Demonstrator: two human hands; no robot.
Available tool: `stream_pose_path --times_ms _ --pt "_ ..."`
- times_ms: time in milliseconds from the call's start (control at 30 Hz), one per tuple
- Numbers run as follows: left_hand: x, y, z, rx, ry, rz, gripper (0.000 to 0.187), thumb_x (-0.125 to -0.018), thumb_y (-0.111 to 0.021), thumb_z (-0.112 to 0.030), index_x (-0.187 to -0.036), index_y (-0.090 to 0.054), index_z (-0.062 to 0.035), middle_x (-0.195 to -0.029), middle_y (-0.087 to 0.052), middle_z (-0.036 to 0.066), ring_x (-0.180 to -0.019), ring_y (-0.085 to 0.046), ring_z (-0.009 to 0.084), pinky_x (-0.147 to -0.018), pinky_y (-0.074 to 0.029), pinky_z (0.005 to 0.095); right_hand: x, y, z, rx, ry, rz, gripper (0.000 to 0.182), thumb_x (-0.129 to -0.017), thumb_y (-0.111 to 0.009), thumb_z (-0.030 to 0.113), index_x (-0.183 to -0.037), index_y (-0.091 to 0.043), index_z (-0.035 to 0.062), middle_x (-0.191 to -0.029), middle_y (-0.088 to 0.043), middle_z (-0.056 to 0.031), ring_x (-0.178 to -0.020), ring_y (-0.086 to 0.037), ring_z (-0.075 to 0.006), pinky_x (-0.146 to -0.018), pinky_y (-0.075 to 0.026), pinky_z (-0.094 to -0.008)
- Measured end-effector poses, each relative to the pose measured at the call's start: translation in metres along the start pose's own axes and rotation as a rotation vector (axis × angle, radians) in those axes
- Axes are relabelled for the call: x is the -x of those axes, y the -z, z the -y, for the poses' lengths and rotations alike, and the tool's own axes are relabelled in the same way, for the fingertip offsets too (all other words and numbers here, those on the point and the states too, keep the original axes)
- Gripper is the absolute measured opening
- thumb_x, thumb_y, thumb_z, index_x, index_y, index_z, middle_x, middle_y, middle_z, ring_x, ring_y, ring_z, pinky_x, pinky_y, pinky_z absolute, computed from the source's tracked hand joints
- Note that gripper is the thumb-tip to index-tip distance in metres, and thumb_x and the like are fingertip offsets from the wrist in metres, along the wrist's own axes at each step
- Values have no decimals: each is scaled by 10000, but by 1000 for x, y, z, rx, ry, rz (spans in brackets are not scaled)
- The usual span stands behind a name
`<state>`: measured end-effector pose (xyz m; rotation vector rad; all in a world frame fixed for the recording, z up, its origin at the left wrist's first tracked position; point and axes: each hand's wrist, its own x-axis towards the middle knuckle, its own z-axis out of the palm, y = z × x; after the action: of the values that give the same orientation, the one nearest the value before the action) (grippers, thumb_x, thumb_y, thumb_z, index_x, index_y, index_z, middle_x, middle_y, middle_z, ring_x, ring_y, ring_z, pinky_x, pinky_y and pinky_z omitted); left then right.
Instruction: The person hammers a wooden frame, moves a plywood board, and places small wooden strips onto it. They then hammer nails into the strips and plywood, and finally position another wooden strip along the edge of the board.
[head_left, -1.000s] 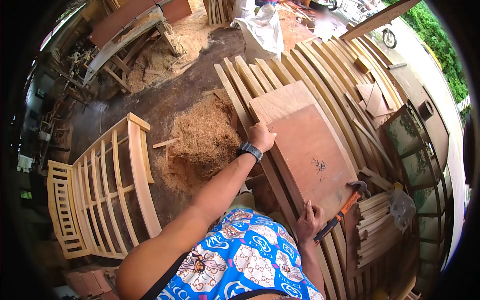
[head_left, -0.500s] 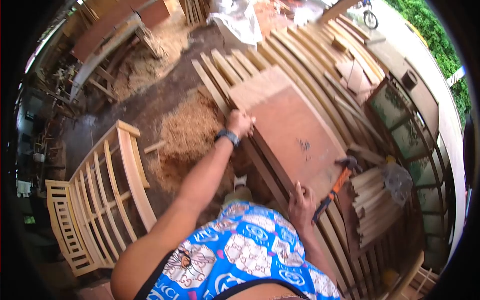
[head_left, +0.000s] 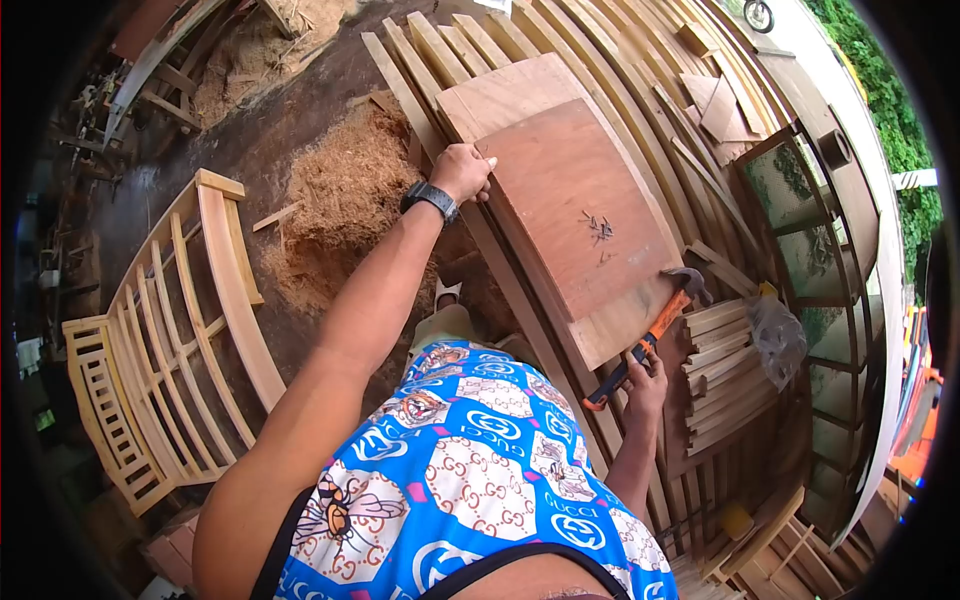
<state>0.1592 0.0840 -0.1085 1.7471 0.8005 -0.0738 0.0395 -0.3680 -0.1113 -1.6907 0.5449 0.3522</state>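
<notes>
A thin reddish-brown wooden panel [head_left: 565, 170] lies over a paler board [head_left: 520, 90], with its near end set back from the board's end. My left hand [head_left: 465, 175], a dark watch on the wrist, is closed at the panel's left edge, thumb on top and fingers curled below. A small heap of nails [head_left: 598, 228] rests on the panel. At the near right corner, my right hand [head_left: 642, 382] wraps round the dark and orange handle of a claw hammer [head_left: 664, 320]. The hammer's head lies over the board's right edge.
Long timber strips [head_left: 590, 60] run beneath and beyond the boards. Short wooden slats [head_left: 715, 365] and a clear plastic bag [head_left: 778, 335] are at the right. A slatted wooden frame [head_left: 225, 285] stands left, near a sawdust heap [head_left: 340, 190]. Framed panels [head_left: 815, 260] line the far right.
My right hand has left the near edge of the boards and closed round the hammer's handle. The hammer has turned slightly. My left hand stays at the panel's edge while the view shifts.
</notes>
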Motion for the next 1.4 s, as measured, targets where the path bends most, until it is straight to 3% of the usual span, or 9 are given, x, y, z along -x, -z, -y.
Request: stream_pose_path --times_ms 67,300,500,567,667,733,833,967,1400 --pt "2 5 -7 -44 14 48 271 -987 -700 -202 -815 -648 1 -670 -702 90 -546 -700 175 -466 -551 308 -1 4 10 -151 -171 -4 226 -910 -660 59 -1113 -565 25 -892 -628 -52 -697 -633 -138 -550 -506 -279" --pt "3 9 -5 -27 16 123 289 -1007 -664 -197 -823 -661 26 -641 -702 116 -531 -703 191 -483 -557 324 25 -31 55 84 109 -308 335 -942 -736 156 -1142 -499 30 -663 -526 -27 -467 -507 -101 -430 -440 -262" --pt "2 11 -7 -10 15 184 306 -1011 -658 -207 -794 -652 8 -603 -683 110 -506 -685 187 -465 -531 322 43 -77 100 -61 255 207 253 -935 -702 26 -1097 -508 32 -673 -531 -18 -507 -546 -91 -462 -455 -239" --pt "2 10 -4 -7 8 208 310 -1010 -660 -212 -781 -632 -6 -589 -667 100 -490 -672 188 -436 -505 322 36 -108 120 -1 240 340 322 -946 -686 31 -1238 -550 32 -714 -551 -19 -508 -537 -86 -463 -438 -239" --pt "5 8 0 -120 -36 169 338 -1011 -630 -248 -808 -691 14 -635 -705 165 -549 -722 262 -602 -600 381 31 -153 152 307 208 414 586 -940 -657 9 -1496 -488 83 -834 -674 -110 -588 -657 -192 -556 -525 -314" --pt "0 2 12 -186 -152 115 347 -994 -618 -292 -842 -707 7 -746 -721 245 -719 -750 376 -709 -607 463 24 -178 157 683 551 457 776 -921 -616 -38 -1625 -360 167 -1009 -736 -216 -802 -752 -321 -733 -576 -374" --pt "-7 -7 24 -223 -315 -17 391 -1016 -599 -247 -744 -644 31 -615 -666 216 -546 -718 301 -539 -585 414 15 -200 164 681 689 560 777 -895 -604 -66 -1609 -391 158 -1114 -723 -269 -1002 -742 -401 -854 -566 -393" --pt "-3 -6 21 -373 -384 -57 391 -999 -615 -283 -737 -646 6 -750 -668 284 -744 -688 479 -648 -564 529 13 -218 163 735 761 444 733 -889 -603 -87 -1569 -476 159 -917 -707 -208 -788 -719 -315 -759 -562 -360" --pt "-2 5 8 -327 -185 151 336 -983 -609 -321 -862 -720 -28 -904 -716 276 -902 -692 494 -785 -571 557 22 -235 146 656 840 325 724 -881 -632 -81 -1545 -514 178 -908 -711 -181 -747 -719 -318 -722 -571 -376"
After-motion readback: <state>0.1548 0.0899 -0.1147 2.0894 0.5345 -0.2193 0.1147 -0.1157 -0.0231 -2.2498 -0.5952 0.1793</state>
